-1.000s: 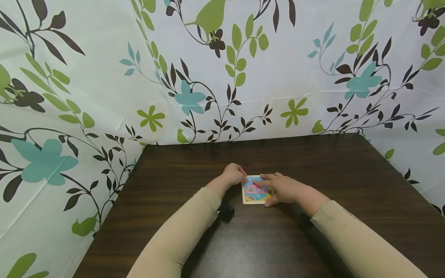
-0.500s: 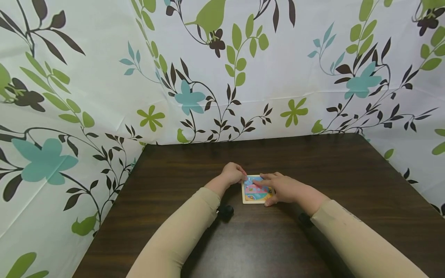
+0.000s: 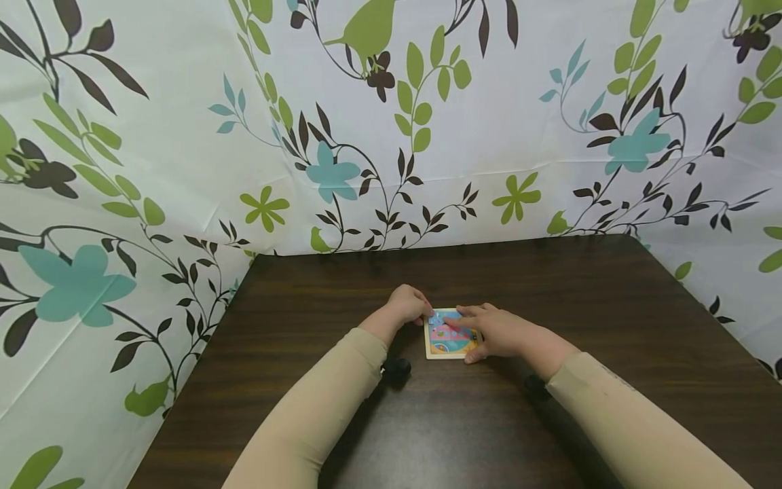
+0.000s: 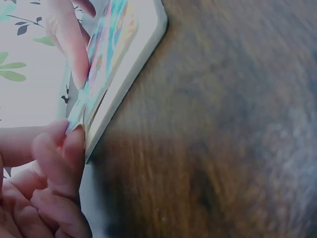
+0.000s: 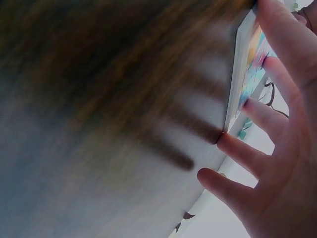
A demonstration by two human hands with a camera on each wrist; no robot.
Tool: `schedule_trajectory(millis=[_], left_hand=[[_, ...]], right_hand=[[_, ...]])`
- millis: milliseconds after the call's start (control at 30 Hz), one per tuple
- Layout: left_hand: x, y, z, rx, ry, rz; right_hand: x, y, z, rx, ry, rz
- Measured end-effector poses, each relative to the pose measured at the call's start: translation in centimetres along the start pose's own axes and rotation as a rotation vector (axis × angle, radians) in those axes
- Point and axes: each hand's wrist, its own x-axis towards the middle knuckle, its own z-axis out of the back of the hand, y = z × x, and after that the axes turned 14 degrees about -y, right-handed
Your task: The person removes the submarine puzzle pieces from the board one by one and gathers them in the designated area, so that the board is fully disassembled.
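A small square picture puzzle [image 3: 449, 348] with a pale wooden frame lies flat on the dark table, its picture pink, blue and yellow. At its far left corner my left hand [image 3: 408, 305] pinches a puzzle piece [image 4: 77, 113] between thumb and forefinger. In the left wrist view the piece sits tilted, with a dark gap between it and the frame [image 4: 130, 69]. My right hand [image 3: 504, 331] lies across the right side of the puzzle with spread fingers. One fingertip touches the picture, and the thumb is at the near right edge. The hand hides the puzzle's right part.
The brown wood-grain table [image 3: 464, 428] extends all around the puzzle. A patterned cloth [image 3: 391, 122] hangs behind and along both sides. A black round object [image 3: 397, 373] shows beside the left forearm and another dark one [image 3: 536, 388] beneath the right wrist.
My left hand shifts very slightly at the puzzle's corner, its fingers still on the piece. The right hand and the puzzle stay in place.
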Motion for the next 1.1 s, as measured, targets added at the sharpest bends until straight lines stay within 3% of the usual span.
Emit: schedule_trajectory(millis=[233,400,533,667,1100], left_hand=[[0.43,0.03,0.1,-0.005,-0.012,0.045],[0.26,0.12,-0.07,0.027,-0.018,-0.017],[-0.01,0.1,-0.27,0.068,-0.031,-0.067],[-0.1,0.02,-0.34,0.079,-0.031,-0.072],[0.44,0.46,-0.11,0.007,-0.013,-0.03]], right_hand=[[-0.02,0.05,-0.06,0.007,-0.002,0.003],[-0.04,0.0,-0.2,-0.032,-0.019,0.018],[-0.08,0.06,-0.33,-0.061,-0.053,0.098],[-0.19,0.27,-0.24,-0.017,-0.072,0.169],[0.04,0.52,-0.22,0.031,-0.024,0.121]])
